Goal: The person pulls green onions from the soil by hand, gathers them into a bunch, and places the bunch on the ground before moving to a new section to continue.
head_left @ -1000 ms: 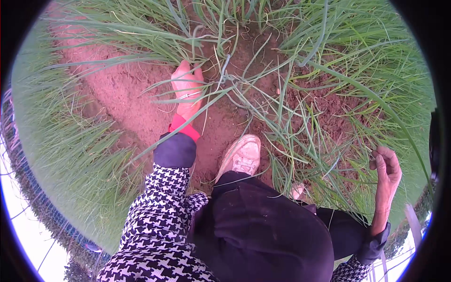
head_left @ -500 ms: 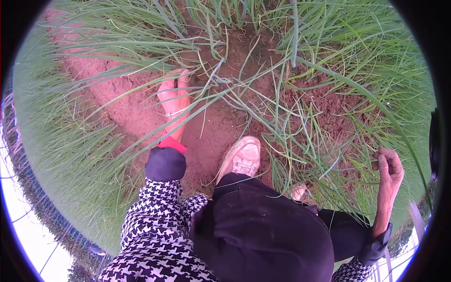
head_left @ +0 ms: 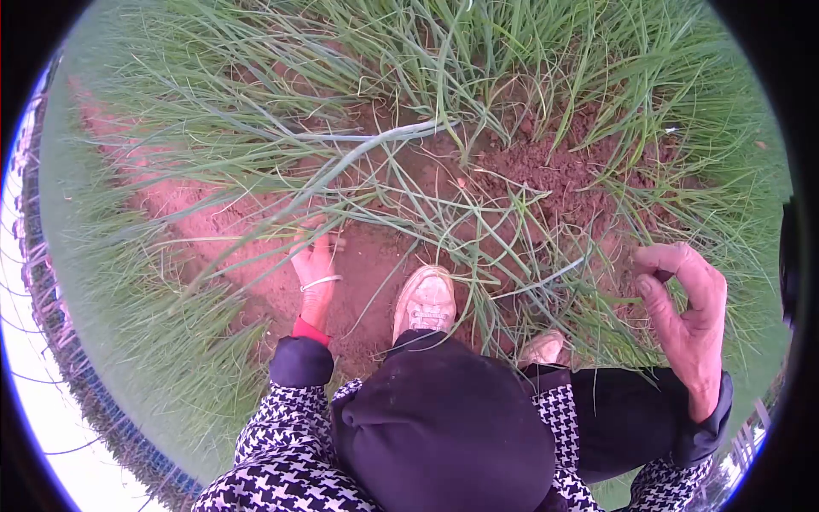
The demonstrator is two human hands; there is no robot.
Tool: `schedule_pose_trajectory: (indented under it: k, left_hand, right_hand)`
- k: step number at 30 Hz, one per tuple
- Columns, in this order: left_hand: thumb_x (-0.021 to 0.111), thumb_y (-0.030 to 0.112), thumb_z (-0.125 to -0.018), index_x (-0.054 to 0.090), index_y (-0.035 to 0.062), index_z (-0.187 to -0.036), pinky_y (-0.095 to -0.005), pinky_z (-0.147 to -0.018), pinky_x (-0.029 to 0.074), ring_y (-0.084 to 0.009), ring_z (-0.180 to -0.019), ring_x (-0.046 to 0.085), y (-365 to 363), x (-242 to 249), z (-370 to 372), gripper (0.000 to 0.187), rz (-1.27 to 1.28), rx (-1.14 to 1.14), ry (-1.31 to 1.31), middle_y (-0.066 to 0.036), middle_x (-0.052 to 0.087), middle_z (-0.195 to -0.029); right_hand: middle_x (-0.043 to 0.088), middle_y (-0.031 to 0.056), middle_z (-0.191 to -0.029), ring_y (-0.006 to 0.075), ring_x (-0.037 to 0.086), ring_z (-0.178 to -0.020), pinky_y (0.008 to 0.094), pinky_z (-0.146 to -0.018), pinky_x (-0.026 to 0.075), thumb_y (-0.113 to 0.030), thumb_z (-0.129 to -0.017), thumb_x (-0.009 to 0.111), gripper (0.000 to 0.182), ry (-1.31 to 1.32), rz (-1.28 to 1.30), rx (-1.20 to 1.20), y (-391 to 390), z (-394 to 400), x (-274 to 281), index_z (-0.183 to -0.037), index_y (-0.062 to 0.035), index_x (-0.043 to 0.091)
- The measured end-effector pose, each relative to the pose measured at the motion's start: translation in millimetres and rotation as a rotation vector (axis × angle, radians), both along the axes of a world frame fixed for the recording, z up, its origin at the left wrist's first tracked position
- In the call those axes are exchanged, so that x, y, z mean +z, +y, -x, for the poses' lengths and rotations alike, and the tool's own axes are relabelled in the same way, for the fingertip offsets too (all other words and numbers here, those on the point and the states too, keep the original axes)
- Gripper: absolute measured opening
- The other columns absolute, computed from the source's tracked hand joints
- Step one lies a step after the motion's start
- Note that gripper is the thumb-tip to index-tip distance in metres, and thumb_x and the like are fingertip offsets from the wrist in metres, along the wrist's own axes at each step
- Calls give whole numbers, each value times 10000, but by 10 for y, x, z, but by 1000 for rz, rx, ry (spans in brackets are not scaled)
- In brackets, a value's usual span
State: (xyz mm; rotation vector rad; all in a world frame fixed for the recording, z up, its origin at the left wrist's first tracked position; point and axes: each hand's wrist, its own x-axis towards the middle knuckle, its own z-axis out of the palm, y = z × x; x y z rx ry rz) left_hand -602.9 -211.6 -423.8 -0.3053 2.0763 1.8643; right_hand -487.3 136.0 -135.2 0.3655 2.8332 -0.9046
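reaching left hand (head_left: 313, 275) into long thin green leaves (head_left: 341, 162), red soil (head_left: 546, 175)

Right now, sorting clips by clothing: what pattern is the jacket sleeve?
Black-and-white houndstooth on the jacket sleeve, clearest in the head view.

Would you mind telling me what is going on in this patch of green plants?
A person is crouched over a bed of long, thin green leaves growing in reddish soil. The left hand reaches down to the ground among the leaves, its fingertips partly hidden by them. The right hand is raised off to the side, fingers curled, thumb and forefinger close together; whether it pinches anything cannot be told. A pale shoe stands on the soil between the hands.
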Motion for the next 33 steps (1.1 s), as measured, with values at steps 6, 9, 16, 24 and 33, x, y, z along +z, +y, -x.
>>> schedule_pose_trajectory:
  k: [6, 9, 16, 24, 33]
  left_hand:
    - [521, 121, -888, 550, 10, -1022, -226, -471, 455, -107, -526, 559, -6, 396, -296, 177, 120, 82, 52, -69, 598, -685]
    - [531, 126, -885, 551, 27, -1035, -213, -435, 420, -97, -485, 534, -137, 549, -411, 181, 118, 154, 59, -71, 596, -649]
    - [569, 161, -872, 561, 36, -1008, -223, -420, 373, -79, -459, 487, -78, 1268, -628, 185, 112, 288, 163, -56, 572, -615]
    - [582, 172, -862, 575, 27, -971, -220, -417, 365, -75, -453, 477, -86, 1296, -515, 181, 181, 354, 219, -43, 566, -621]
    - [610, 204, -835, 628, -19, -945, -232, -578, 420, -82, -646, 513, -393, 511, 295, 249, 451, 143, 105, -29, 609, -751]
  right_hand:
    - [494, 77, -708, 229, 528, -657, 338, -579, 427, -61, -632, 594, 253, 252, -88, 420, -107, -235, -17, -875, -6, 546]
    - [525, 68, -719, 206, 554, -691, 323, -607, 423, -100, -639, 581, 172, 177, -186, 582, -99, -343, -21, -783, -20, 533]
    - [560, 75, -709, 209, 576, -715, 322, -626, 432, -83, -669, 580, 106, -8, -286, 759, -63, -569, -190, -758, -39, 542]
    - [588, 50, -663, 183, 605, -674, 299, -586, 443, -99, -670, 594, 38, 91, -314, 730, 6, -514, -379, -693, -71, 607]
    - [558, 68, -686, 211, 586, -704, 328, -624, 451, -78, -673, 560, 62, -240, -192, 754, -100, -158, -561, -726, -61, 531]
